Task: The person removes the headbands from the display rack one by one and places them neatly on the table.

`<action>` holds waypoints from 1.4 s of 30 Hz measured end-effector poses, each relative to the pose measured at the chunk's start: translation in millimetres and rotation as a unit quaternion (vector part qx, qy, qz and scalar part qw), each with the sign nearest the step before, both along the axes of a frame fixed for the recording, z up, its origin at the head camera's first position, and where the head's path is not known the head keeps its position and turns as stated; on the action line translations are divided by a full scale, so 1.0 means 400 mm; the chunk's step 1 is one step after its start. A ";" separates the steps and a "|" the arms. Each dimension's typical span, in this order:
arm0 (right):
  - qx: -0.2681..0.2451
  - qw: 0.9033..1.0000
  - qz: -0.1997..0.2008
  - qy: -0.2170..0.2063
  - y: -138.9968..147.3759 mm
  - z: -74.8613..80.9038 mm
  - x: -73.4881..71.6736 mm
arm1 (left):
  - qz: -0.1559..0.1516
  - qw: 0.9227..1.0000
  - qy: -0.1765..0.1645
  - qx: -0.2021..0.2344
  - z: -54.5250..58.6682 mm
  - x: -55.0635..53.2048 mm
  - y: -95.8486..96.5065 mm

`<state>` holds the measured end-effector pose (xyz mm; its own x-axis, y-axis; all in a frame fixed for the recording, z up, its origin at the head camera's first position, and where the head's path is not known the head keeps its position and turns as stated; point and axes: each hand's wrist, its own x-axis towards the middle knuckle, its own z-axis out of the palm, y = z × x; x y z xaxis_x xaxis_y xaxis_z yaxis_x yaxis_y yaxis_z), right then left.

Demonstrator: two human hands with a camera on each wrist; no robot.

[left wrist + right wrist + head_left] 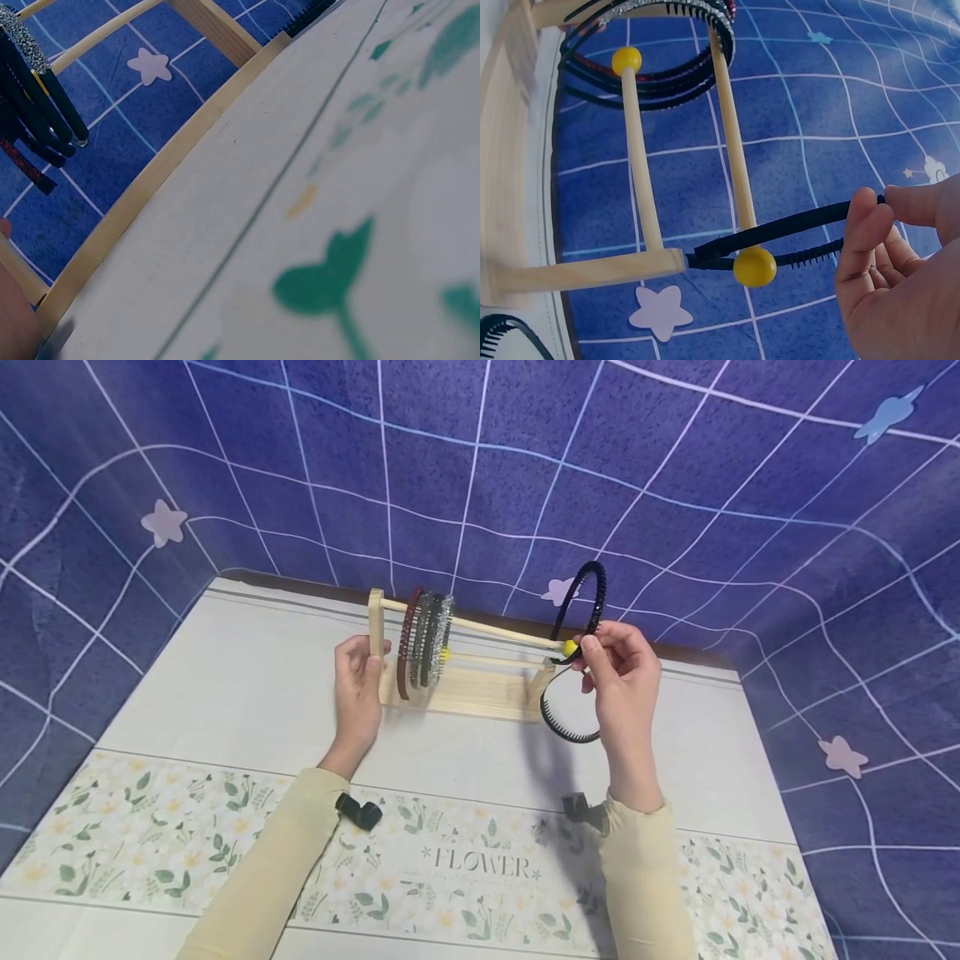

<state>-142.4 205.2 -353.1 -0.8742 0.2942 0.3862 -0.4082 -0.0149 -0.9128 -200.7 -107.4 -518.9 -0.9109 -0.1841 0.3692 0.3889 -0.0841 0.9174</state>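
Observation:
My right hand [628, 702] pinches a black toothed headband [598, 589] at the right end of a wooden rack [480, 693]. In the right wrist view the headband's two free ends reach past the yellow ball [754, 266] on the tip of one dowel [733, 142]. My left hand [356, 702] grips the rack's left upright [376, 627], thumb in front. Several headbands [426, 643], dark red, black and silvery, hang bunched near that upright. In the left wrist view only a sliver of the left hand [15, 315] shows.
Another black toothed headband [558, 727] lies on the table just below the right hand, partly hidden by it. A flower-patterned cloth [480, 768] covers the table. A dark blue gridded curtain with stars [420, 468] rises behind the rack.

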 end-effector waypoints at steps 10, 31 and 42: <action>-0.002 1.000 -0.007 -0.004 0.030 -0.006 -0.001 | 0.000 1.000 -0.007 -0.006 0.000 0.003 -0.002; 0.041 0.997 -0.044 -0.054 0.112 -0.053 0.000 | 0.006 1.000 -0.004 0.003 -0.001 -0.002 -0.001; 0.064 0.995 -0.040 -0.070 0.144 -0.082 0.004 | 0.001 1.000 -0.007 0.002 0.008 0.003 0.002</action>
